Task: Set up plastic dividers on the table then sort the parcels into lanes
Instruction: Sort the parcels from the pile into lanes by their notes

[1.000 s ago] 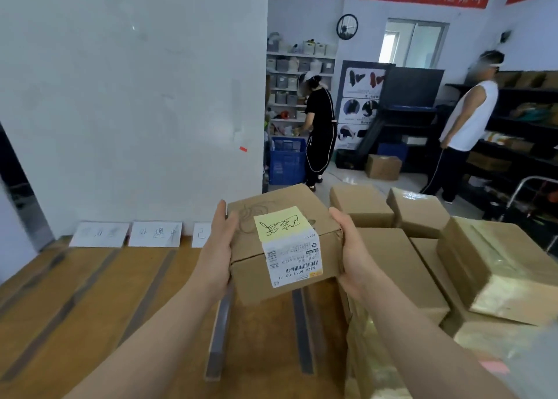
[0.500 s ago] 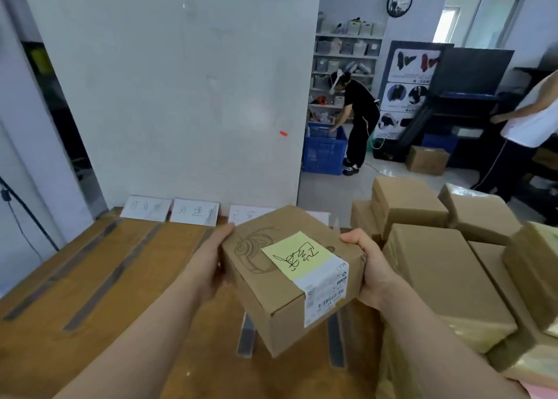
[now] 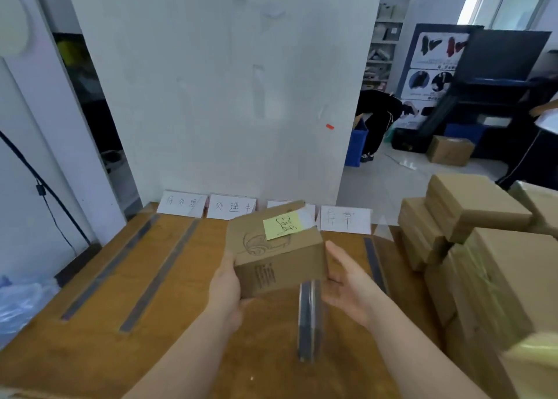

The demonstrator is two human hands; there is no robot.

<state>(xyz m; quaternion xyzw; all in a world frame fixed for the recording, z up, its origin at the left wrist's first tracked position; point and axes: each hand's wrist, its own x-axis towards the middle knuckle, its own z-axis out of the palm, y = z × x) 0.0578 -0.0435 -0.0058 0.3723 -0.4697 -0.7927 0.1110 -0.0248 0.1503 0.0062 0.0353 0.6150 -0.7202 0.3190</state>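
Observation:
A cardboard parcel [image 3: 277, 253] with a yellow sticky note on top is held low over the wooden table [image 3: 90, 353], in front of the third paper label [image 3: 308, 214]. My left hand [image 3: 225, 287] grips its lower left side. My right hand [image 3: 347, 284] is at its right side with straight fingers, the palm facing the box. Several clear plastic dividers lie lengthwise on the table: two at the left [image 3: 111, 265] [image 3: 160, 278], one just below the parcel [image 3: 309, 320], one at the right [image 3: 374, 265].
White handwritten labels [image 3: 182, 204] [image 3: 232, 207] [image 3: 345, 219] stand along the table's back edge against a white wall panel. Stacked cardboard parcels [image 3: 483, 262] fill the right side. A blue plastic bag [image 3: 21, 302] lies at the left edge. People stand in the room behind.
The parcel has moved forward and down toward the lane before the third label, turned so a printed side faces me. My right hand's fingers have straightened off its grip.

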